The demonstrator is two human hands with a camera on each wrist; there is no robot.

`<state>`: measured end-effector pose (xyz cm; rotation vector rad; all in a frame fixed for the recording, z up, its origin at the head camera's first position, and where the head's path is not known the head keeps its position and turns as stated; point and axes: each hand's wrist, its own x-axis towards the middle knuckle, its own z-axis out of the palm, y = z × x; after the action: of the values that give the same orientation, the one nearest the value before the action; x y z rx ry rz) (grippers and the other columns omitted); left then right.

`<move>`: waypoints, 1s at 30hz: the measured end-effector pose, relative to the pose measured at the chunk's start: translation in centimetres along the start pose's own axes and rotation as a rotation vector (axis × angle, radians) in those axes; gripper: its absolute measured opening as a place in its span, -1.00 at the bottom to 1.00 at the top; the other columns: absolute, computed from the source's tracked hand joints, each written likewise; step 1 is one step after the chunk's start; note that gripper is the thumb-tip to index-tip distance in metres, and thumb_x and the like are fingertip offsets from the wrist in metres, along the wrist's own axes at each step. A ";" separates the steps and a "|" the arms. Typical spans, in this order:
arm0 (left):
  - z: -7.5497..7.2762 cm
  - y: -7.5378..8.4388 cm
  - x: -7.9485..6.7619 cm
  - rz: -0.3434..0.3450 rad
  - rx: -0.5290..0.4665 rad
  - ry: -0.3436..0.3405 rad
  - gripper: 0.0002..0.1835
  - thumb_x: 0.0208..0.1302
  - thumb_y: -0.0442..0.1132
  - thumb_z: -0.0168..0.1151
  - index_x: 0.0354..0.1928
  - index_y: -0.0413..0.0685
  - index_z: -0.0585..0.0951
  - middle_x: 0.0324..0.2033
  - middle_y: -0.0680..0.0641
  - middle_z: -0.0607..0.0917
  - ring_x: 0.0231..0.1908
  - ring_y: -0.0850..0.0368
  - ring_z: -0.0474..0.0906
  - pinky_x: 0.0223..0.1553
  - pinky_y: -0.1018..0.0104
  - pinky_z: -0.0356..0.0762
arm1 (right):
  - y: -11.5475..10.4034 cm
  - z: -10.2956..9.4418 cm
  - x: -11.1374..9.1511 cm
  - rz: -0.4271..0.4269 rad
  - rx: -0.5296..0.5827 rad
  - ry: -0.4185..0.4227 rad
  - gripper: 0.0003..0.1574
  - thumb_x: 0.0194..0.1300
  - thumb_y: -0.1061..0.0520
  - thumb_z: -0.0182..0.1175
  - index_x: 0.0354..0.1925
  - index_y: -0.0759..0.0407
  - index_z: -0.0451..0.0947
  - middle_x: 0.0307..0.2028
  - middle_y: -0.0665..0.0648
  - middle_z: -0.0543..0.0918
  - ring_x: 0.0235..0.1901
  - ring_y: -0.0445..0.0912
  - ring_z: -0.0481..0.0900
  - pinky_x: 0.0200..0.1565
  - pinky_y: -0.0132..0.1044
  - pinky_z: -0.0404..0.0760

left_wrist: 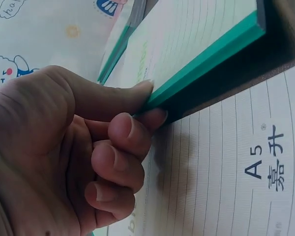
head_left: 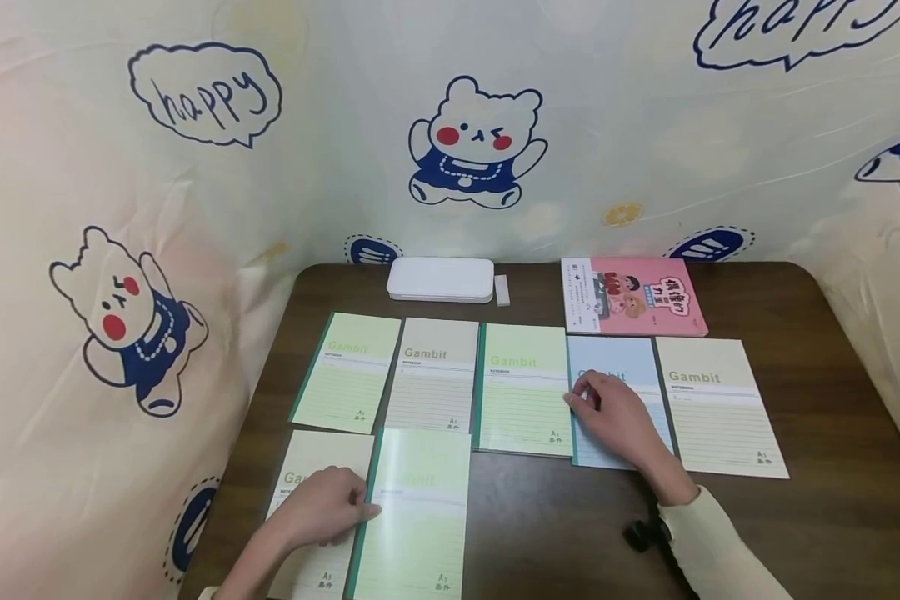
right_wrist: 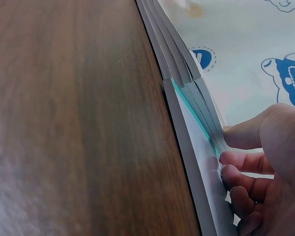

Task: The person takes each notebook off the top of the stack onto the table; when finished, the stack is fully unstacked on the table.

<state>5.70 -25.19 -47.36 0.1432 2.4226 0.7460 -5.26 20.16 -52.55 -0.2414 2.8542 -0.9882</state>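
My left hand point(head_left: 322, 507) pinches the green spine of the lower green notebook point(head_left: 420, 525) between thumb and forefinger. That spine edge is tilted up in the left wrist view, beside a cream notebook point(left_wrist: 216, 162) lying under the hand. The other fingers are curled in. Over the blue notebook point(head_left: 645, 421) lies my right hand point(head_left: 618, 417); its thumb and curled forefinger pinch the right edge of the upper green notebook point(head_left: 521, 400), right at the blue notebook's spine. Part of the blue cover is hidden by that hand.
Along the back row lie another green notebook point(head_left: 348, 375), a cream notebook point(head_left: 431, 383) and, at the right end, one more cream notebook point(head_left: 720, 417). A white case point(head_left: 441, 279), a small white block point(head_left: 502, 290) and a pink book point(head_left: 637, 296) lie behind them on the brown table point(head_left: 547, 533).
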 end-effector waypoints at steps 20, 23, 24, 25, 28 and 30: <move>-0.1 0.2 0.2 0.011 0.010 -0.063 -0.60 0.50 -0.06 0.42 -0.59 0.11 0.65 -0.80 0.17 0.45 -0.78 0.26 0.37 -0.65 0.29 0.33 | 0.1 0.3 0.0 0.004 -0.014 -0.004 -0.79 0.56 -0.03 0.37 -0.10 0.08 0.65 -0.43 0.03 0.54 -0.33 -0.04 0.48 -0.22 -0.12 0.37; -0.2 1.0 1.6 0.102 0.020 -0.010 -0.56 0.61 -0.04 0.31 -0.57 0.16 0.62 -0.76 0.22 0.45 -0.72 0.32 0.37 -0.58 0.32 0.35 | 0.0 0.1 0.1 0.002 -0.009 -0.005 -0.79 0.57 -0.03 0.37 -0.10 0.08 0.65 -0.43 0.04 0.54 -0.33 -0.04 0.47 -0.22 -0.11 0.36; -0.2 1.4 2.3 0.124 0.019 0.017 -0.55 0.63 -0.04 0.28 -0.56 0.16 0.61 -0.74 0.23 0.45 -0.70 0.32 0.36 -0.55 0.34 0.36 | 0.0 0.1 0.1 0.001 -0.007 -0.006 -0.79 0.58 -0.03 0.37 -0.10 0.08 0.65 -0.42 0.04 0.54 -0.33 -0.04 0.46 -0.22 -0.11 0.36; -0.1 1.9 3.0 0.144 0.017 0.050 -0.55 0.66 -0.04 0.25 -0.55 0.17 0.60 -0.72 0.23 0.45 -0.68 0.33 0.35 -0.53 0.35 0.36 | -0.1 0.1 0.0 0.002 -0.005 -0.007 -0.79 0.58 -0.03 0.37 -0.09 0.08 0.65 -0.42 0.03 0.53 -0.33 -0.04 0.46 -0.22 -0.11 0.36; 0.2 3.5 5.4 0.173 -0.009 0.146 -0.58 0.70 -0.03 0.20 -0.48 0.20 0.60 -0.68 0.22 0.47 -0.65 0.32 0.35 -0.50 0.37 0.35 | -0.1 0.1 0.0 0.002 0.003 -0.009 -0.78 0.58 -0.04 0.37 -0.09 0.08 0.66 -0.42 0.03 0.53 -0.33 -0.06 0.46 -0.22 -0.11 0.36; 0.5 4.8 7.2 0.182 -0.032 0.191 -0.60 0.69 0.00 0.21 -0.45 0.19 0.62 -0.67 0.19 0.49 -0.64 0.29 0.35 -0.50 0.36 0.33 | 0.0 0.2 0.0 0.000 0.007 -0.011 -0.78 0.58 -0.04 0.37 -0.08 0.08 0.66 -0.42 0.03 0.53 -0.33 -0.06 0.46 -0.22 -0.12 0.36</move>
<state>-0.21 -19.04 -48.72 0.2949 2.6019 0.9157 -5.23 20.03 -52.64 -0.2451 2.8407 -0.9938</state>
